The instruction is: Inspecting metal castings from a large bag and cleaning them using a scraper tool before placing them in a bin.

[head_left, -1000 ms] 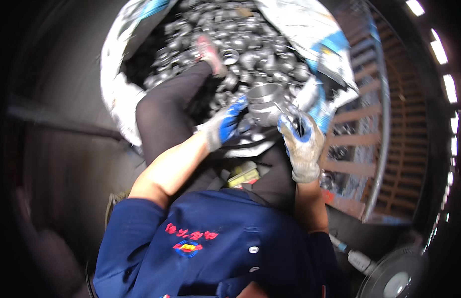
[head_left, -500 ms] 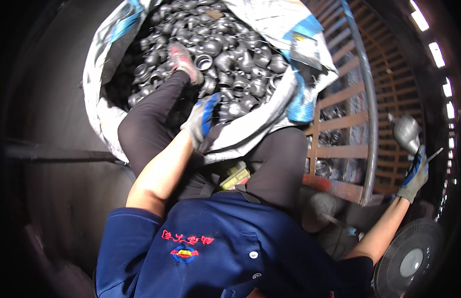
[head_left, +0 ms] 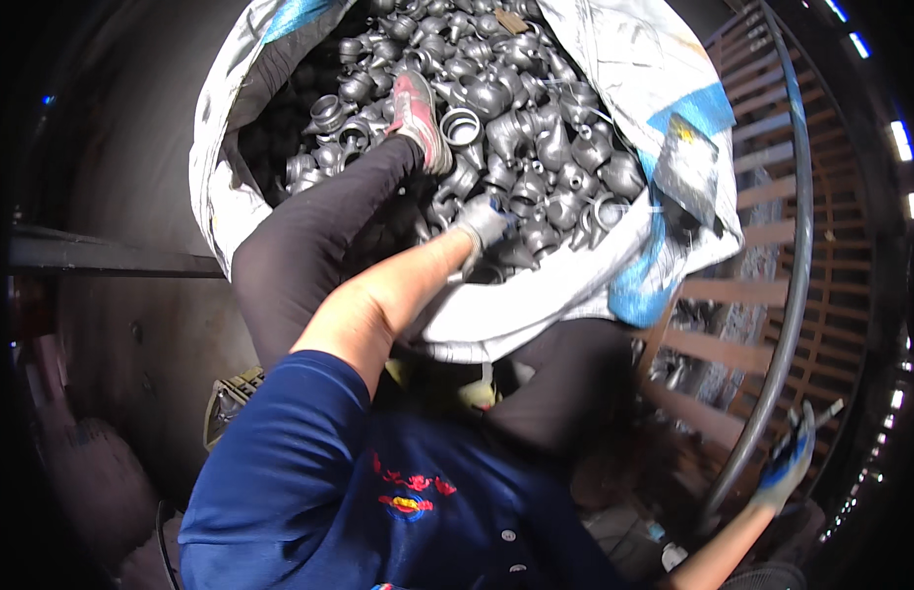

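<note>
My left hand, in a grey and blue work glove, reaches over the near edge of a big white woven bag. Its blurred fingertips are down among grey metal pipe fittings, and whether they grip one is hidden. Out at the far right, my right hand wears a matching glove. A thin, light-coloured rod sticks out from it, held between thumb and fingers, and the other fingers point upward. No fitting shows in or above this hand.
My leg rests in the bag, its red shoe on the fittings. A rusty slatted metal crate with a grey tube rail stands between bag and right hand. A yellowish crate is at left; fan edge lower right.
The rounded fitting seen by my right hand is gone from view there; the rod remains. My left hand has moved right and deeper among the fittings. The whole view has shifted.
</note>
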A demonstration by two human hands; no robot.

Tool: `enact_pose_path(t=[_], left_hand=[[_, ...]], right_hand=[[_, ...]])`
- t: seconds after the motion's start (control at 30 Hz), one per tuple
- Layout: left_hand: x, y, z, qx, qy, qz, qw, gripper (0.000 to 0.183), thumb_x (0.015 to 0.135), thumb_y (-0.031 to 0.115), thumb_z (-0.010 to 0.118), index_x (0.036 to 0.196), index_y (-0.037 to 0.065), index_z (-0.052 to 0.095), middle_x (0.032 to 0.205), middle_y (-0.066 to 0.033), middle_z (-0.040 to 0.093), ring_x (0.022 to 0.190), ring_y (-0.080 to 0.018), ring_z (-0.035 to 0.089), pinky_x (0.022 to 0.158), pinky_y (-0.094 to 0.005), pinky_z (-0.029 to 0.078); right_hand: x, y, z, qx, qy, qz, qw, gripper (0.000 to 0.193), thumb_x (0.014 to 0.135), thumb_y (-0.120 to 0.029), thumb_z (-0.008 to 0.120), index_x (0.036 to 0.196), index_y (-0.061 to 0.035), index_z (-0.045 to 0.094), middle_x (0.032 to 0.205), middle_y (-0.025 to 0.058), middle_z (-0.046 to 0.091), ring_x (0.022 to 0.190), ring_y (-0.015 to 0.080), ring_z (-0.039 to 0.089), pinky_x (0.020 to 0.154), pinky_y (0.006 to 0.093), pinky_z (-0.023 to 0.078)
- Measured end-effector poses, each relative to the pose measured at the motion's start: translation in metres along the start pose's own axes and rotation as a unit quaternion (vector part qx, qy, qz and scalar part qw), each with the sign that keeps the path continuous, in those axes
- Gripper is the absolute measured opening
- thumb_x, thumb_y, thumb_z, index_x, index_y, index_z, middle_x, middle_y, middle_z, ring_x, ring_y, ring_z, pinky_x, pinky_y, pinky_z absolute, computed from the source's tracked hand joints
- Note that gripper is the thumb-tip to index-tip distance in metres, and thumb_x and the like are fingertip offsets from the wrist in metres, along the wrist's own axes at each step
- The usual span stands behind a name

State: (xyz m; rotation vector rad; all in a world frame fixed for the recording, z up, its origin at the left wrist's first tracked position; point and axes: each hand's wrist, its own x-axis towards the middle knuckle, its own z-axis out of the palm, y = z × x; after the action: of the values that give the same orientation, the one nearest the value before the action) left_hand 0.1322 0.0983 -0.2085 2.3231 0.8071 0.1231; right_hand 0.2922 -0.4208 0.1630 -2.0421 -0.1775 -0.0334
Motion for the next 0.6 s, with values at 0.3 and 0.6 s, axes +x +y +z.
enact_pose_path(t=[0.3,0.6], left_hand=[[0.043,0.066,-0.053,0.165,0.071,0.048,0.983,0.062,0.076,0.038,0.061,0.130,0.017,0.038,0.136,-0.0098,0.034,0.123,-0.0313,0.033,0.100,-0.0441,0.028],[0.077,0.003,-0.068,0.194,0.052,-0.139,0.970,0.046,0.081,0.032,0.052,0.117,0.004,0.047,0.118,-0.0164,0.052,0.112,-0.0306,0.047,0.094,-0.0404,0.037]], right_hand=[[-0.041,-0.035,0.060,-0.077,-0.044,-0.010,0.996,0.043,0.093,-0.024,0.041,0.126,0.0045,0.043,0.128,0.0127,0.047,0.113,0.0197,0.047,0.091,0.0282,0.036],[-0.040,-0.061,0.096,-0.195,0.050,0.045,0.979,0.033,0.089,-0.014,0.048,0.118,0.0017,0.052,0.119,0.0150,0.054,0.111,0.0242,0.051,0.090,0.0266,0.039]])
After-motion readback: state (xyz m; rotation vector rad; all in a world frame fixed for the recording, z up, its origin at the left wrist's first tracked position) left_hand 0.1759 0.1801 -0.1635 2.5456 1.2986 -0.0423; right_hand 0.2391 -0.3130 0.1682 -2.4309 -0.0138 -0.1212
